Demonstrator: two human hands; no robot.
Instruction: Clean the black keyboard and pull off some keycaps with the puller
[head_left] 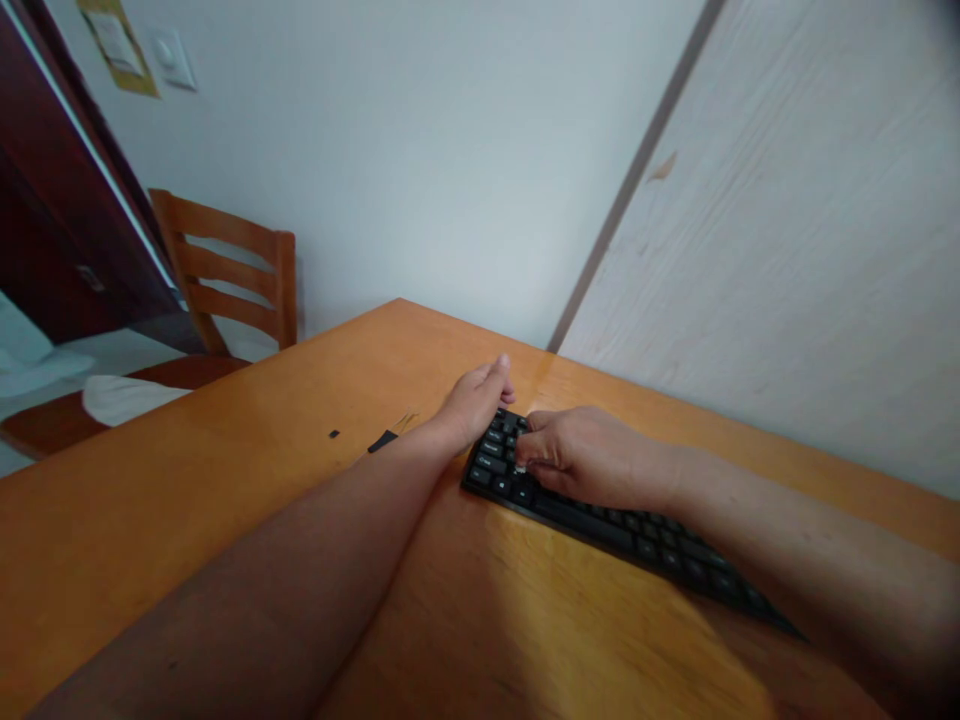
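Note:
A black keyboard (615, 535) lies at a slant on the wooden table, its left end farthest from me. My left hand (476, 400) is closed at that far left corner, fingers curled against the edge. Over the left part of the keys, my right hand (581, 455) has its fingers pinched together. A small whitish spot shows under its fingertips; what they hold is too small or hidden to name. Left of my left wrist lie a dark flat piece (383, 441), a thin wire-like thing (406, 421) and a small black piece (334, 434) like a keycap.
The wooden table (262, 480) meets a white wall (420, 150) at the back. A wooden chair (232, 270) with a white cloth (135, 400) on its seat stands beyond the left edge. My right forearm covers part of the keyboard.

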